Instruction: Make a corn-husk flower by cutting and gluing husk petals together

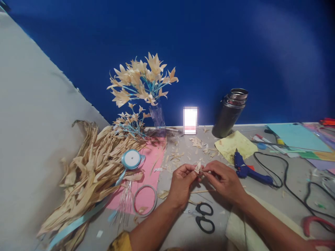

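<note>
Between my two hands is a small cream flower (pixel 198 168), its petals the same pale colour as the dried husks. My left hand (pixel 182 181) pinches it from the left with thumb and forefinger. From the right, my right hand (pixel 222 178) closes its fingertips at the flower's base; part of the grip is hidden. Black-handled scissors (pixel 205 218) lie on the table below the hands. To the right of my right hand rests a blue glue gun (pixel 247 169), its nozzle on a yellow paper sheet (pixel 232 144).
Dried husks (pixel 91 174) pile up at left, with a ribbon spool (pixel 131 159) and pink paper (pixel 150 160) beside them. Behind stand a flower-filled glass vase (pixel 157 122) and an open flask (pixel 229 113). A black cable (pixel 286 174) and red-handled pliers (pixel 311 223) lie right.
</note>
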A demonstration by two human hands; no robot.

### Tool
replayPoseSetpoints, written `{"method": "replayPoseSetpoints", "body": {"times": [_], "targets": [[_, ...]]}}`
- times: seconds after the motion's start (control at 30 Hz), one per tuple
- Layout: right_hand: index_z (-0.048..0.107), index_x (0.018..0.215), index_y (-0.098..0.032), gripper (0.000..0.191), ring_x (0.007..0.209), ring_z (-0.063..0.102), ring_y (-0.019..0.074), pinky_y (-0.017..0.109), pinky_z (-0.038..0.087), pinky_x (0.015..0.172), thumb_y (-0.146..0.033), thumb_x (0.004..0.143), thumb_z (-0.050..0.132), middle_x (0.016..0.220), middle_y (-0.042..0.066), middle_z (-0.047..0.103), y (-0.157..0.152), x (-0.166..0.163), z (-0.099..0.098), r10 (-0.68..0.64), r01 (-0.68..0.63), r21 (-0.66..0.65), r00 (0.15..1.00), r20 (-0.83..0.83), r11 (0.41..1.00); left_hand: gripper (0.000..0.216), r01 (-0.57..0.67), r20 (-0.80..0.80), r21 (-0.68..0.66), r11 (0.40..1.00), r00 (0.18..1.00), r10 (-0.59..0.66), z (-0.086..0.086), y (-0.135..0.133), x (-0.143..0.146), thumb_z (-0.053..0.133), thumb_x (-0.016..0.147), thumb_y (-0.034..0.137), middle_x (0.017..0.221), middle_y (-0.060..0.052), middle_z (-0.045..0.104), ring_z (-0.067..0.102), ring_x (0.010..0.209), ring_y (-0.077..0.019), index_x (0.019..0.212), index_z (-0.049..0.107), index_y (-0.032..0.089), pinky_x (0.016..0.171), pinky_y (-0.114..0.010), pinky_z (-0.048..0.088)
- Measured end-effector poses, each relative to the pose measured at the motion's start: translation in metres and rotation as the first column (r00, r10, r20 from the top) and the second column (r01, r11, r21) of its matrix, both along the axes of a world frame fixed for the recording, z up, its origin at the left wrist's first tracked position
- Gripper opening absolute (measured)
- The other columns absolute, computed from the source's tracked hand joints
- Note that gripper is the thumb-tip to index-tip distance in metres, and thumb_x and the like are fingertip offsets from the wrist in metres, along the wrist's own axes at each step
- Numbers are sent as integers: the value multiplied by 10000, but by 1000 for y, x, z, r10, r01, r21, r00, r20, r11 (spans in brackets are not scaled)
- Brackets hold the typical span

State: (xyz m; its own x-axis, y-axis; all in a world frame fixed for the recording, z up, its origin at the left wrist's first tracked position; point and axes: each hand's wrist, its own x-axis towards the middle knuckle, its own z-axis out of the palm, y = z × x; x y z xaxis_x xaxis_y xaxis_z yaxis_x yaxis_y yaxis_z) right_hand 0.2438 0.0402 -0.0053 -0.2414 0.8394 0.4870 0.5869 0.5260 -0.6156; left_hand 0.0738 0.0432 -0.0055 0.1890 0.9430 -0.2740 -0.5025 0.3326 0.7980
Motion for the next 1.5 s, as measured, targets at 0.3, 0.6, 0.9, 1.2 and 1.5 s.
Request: {"method": "replayPoseSetpoints", "body": {"times": [0.3,0.6,0.9,1.2,1.5], "targets": [[631,782,-207,158,560,503,142,273,393,561,-343,826,699,634,-40,549,1,-3,5,-218,183,-296,972,-88,938,346,57,46,-37,998,997,-55,-1,-2,1,923,616,323,734,-46,727,622,604,-107,785,690,132,629,-220,476],[678,784,-178,234,629,570,136,261,425,600,-391,755,771,718,-9,661,5,3,10,-200,-282,-664,810,-552,693,353,155,151,-124,980,979,-136,-1,-3,-1,913,619,244,754,-70,744,688,667,-149,802,634,131,632,-236,521],[666,716,-162,373,478,348,50,182,200,445,-434,640,910,575,-46,534,5,0,4,-399,-483,-645,520,-756,592,348,49,125,-69,996,991,-40,5,-4,9,902,652,267,788,-35,719,667,702,-131,828,626,147,621,-220,506],[685,671,-160,377,476,368,48,179,222,429,-435,597,933,602,-17,603,4,-1,10,-409,-438,-594,449,-795,675,373,-74,135,-7,997,988,74,13,6,36,909,625,306,742,-4,685,608,613,-99,800,616,154,568,-211,463],[654,693,-170,395,489,368,56,179,222,437,-479,622,889,633,-14,619,6,-2,11,-431,-335,-580,423,-797,743,371,-121,115,39,992,987,116,11,9,52,900,631,338,735,-2,667,617,670,-120,803,621,165,590,-229,479]]}}
